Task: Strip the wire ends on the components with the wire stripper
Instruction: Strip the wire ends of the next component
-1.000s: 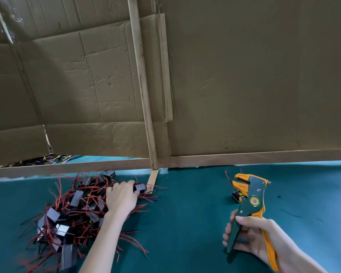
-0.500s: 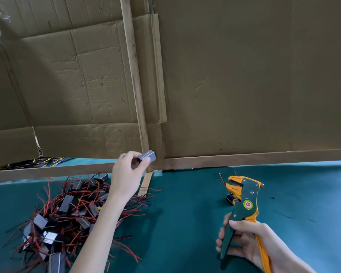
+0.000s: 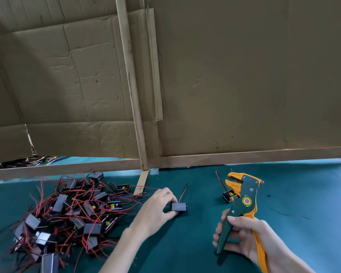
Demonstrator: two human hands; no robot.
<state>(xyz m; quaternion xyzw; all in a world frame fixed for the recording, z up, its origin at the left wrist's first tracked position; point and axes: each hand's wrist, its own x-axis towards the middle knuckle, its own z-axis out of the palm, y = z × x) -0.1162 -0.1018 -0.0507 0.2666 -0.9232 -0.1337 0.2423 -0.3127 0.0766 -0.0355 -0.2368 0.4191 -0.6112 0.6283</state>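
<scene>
A heap of small black box components point(image 3: 71, 209) with red and black wires lies on the green table at the left. My left hand point(image 3: 156, 208) pinches one black component point(image 3: 178, 206) low over the table, just right of the heap; its red and black wires point up and away. My right hand point(image 3: 242, 235) grips the handles of the orange and dark green wire stripper point(image 3: 242, 201), jaws up and pointing left. Another component point(image 3: 227, 196) sits on the table behind the stripper's jaws.
A cardboard wall point(image 3: 224, 75) on a wooden frame point(image 3: 134, 95) stands across the back of the green table point(image 3: 303, 194). A short wooden strip point(image 3: 142, 182) lies below the upright post. More wires point(image 3: 28, 161) show through the gap at the far left.
My left hand lifted one component out of the heap, then carried it down and to the right, close to the table. The wire stripper stays in my right hand.
</scene>
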